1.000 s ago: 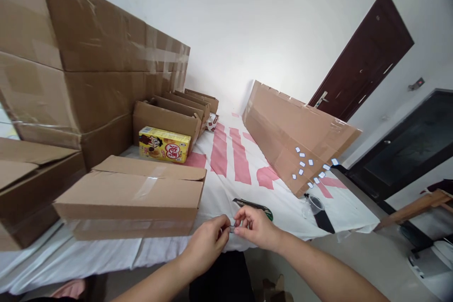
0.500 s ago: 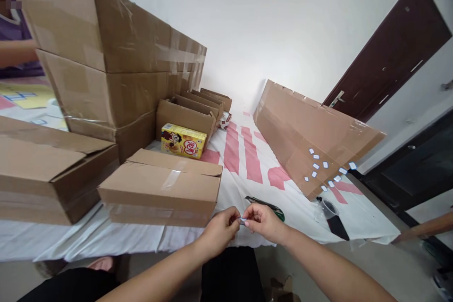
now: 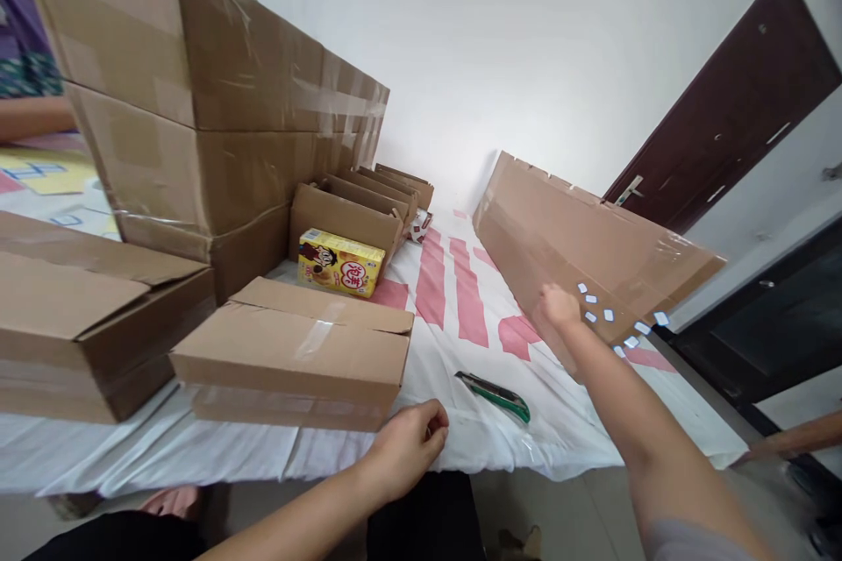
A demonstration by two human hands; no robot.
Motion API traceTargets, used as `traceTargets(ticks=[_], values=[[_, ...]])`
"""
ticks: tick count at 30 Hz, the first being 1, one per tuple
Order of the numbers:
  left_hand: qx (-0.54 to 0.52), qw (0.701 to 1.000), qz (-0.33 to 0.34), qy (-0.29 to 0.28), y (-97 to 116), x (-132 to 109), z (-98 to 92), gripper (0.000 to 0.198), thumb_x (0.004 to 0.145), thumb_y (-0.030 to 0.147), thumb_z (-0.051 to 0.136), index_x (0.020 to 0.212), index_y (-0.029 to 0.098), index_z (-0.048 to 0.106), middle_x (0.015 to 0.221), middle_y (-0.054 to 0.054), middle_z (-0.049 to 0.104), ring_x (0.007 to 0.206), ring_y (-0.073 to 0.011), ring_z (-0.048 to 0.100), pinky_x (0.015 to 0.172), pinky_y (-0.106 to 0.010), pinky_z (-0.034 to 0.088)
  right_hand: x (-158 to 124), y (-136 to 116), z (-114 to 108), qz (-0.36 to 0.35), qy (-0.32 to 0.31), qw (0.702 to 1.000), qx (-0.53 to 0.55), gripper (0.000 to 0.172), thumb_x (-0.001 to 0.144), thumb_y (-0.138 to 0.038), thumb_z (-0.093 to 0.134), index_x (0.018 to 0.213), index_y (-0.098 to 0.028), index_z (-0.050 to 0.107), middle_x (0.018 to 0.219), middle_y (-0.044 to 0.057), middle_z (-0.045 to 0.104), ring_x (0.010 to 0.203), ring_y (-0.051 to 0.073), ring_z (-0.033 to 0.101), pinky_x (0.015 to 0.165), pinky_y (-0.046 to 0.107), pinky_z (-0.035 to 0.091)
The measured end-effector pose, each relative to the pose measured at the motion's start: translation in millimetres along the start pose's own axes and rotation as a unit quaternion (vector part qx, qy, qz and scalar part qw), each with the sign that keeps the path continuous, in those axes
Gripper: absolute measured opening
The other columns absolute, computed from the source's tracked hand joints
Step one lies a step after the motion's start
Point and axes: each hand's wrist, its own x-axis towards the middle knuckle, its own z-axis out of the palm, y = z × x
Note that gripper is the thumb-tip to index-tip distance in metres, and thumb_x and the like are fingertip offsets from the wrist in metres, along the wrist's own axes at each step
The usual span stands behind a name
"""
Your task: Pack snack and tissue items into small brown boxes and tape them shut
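Note:
My left hand point(image 3: 411, 445) hovers at the table's front edge, beside a closed cardboard box point(image 3: 296, 351). Its fingers are curled together; whatever they may hold is hidden. My right hand point(image 3: 559, 308) reaches forward to the leaning cardboard panel point(image 3: 592, 228), its fingers drawn together at the surface, left of several small white stickers with blue borders point(image 3: 609, 316). The fingertips are partly hidden, so I cannot make out what is in them. Between my hands lies a green utility knife point(image 3: 496, 394), its tip pointing left.
A yellow snack box point(image 3: 340, 263) stands before a row of open cardboard boxes point(image 3: 348, 210). Another carton point(image 3: 92, 316) sits at the left, below a tall cardboard wall point(image 3: 250, 79). Another person's arm point(image 3: 36, 118) shows beyond it, and another arm point(image 3: 795, 438) at the right edge.
My hands have parted: the right has moved forward and right from a small pale piece pinched between both to the cardboard panel. My left hand stays near the table edge.

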Motion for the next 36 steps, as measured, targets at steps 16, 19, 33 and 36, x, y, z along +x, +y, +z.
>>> traceTargets(ticks=[16, 19, 33, 36], values=[[0.059, 0.998, 0.022, -0.032, 6, -10, -5.1, 0.017, 0.079, 0.02, 0.05, 0.089, 0.022, 0.065, 0.083, -0.003, 0.069, 0.074, -0.018, 0.062, 0.064, -0.025, 0.042, 28, 2, -38, -0.011, 0.086, 0.974, -0.209, 0.031, 0.092, -0.009, 0.033, 0.109, -0.001, 0.057, 0.113, 0.029, 0.056, 0.107, 0.035, 0.056, 0.076, 0.04, 0.044], [0.13, 0.977, 0.165, -0.029, 22, -24, -15.0, 0.022, 0.08, 0.019, 0.052, 0.099, 0.021, 0.063, 0.094, -0.006, 0.069, 0.082, -0.0209, 0.063, 0.07, -0.028, 0.044, 2, -40, -22, -0.107, 0.03, 0.978, -0.178, 0.025, 0.092, -0.019, 0.043, 0.104, -0.008, 0.061, 0.109, 0.021, 0.062, 0.104, 0.03, 0.058, 0.081, 0.036, 0.041], [0.224, 0.861, 0.09, 0.448, 7, -70, -209.0, 0.027, 0.09, 0.025, 0.039, 0.099, 0.017, 0.064, 0.105, -0.011, 0.066, 0.103, -0.0264, 0.059, 0.091, -0.042, 0.047, -151, -96, 36, -0.282, -0.216, 0.925, -0.134, 0.042, 0.067, -0.011, 0.06, 0.11, -0.01, 0.06, 0.105, 0.019, 0.067, 0.093, 0.036, 0.064, 0.073, 0.038, 0.042], [0.19, 0.893, 0.025, 0.407, -12, -63, -217.1, 0.033, 0.088, 0.029, 0.038, 0.103, 0.017, 0.065, 0.114, -0.01, 0.063, 0.109, -0.0263, 0.058, 0.098, -0.041, 0.046, -146, -89, 39, -0.277, -0.235, 0.923, -0.126, 0.034, 0.065, -0.009, 0.058, 0.099, -0.011, 0.061, 0.1, 0.017, 0.068, 0.089, 0.033, 0.064, 0.07, 0.036, 0.041]])
